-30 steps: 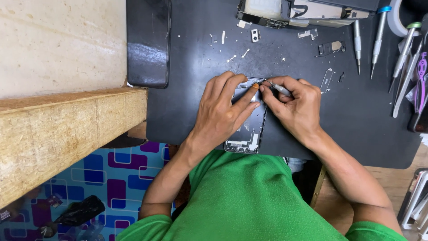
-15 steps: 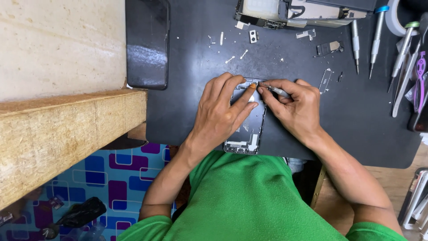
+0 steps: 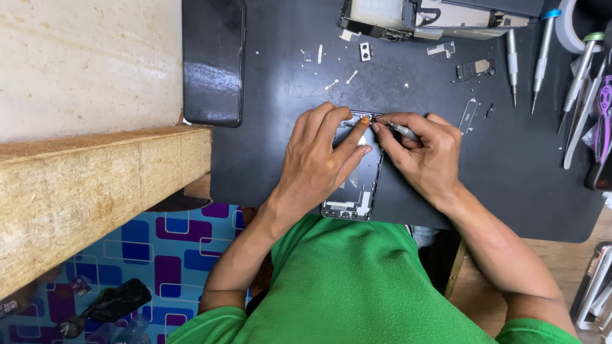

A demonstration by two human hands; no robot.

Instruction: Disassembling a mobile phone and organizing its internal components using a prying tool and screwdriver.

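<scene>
Head view, looking down over a green shirt (image 3: 357, 286) at the near edge of the frame. Just beyond it lies an opened phone chassis (image 3: 357, 191) on a dark mat (image 3: 268, 127) covering the worktop (image 3: 548, 255); its long axis runs from the person's chest away toward the far side, so its near end shows uncovered and its far end sits directly beneath both sets of fingertips. The left hand (image 3: 315, 165) rests flat on the chassis from the left, fingers spread, with the forefinger extended toward the far right corner. The right hand (image 3: 427, 156) approaches from the right, fingers pressed together in a pinch on a slim metal tool (image 3: 398, 129), whose tip points left onto the far edge of the chassis, just beside the left forefinger. Both hands lie about equally near the working point; the right carries the tool. Compared with the frames half a second and one second earlier, the hands, tool and chassis keep nearly the same pose; only slight shifts at the fingertips show. Farther off, to the left, a dark phone (image 3: 213, 57) lies face up; small loose parts (image 3: 344, 79) are scattered mid-mat; screwdrivers (image 3: 542, 57) and a dismantled assembly (image 3: 433, 16) occupy the far right.
</scene>
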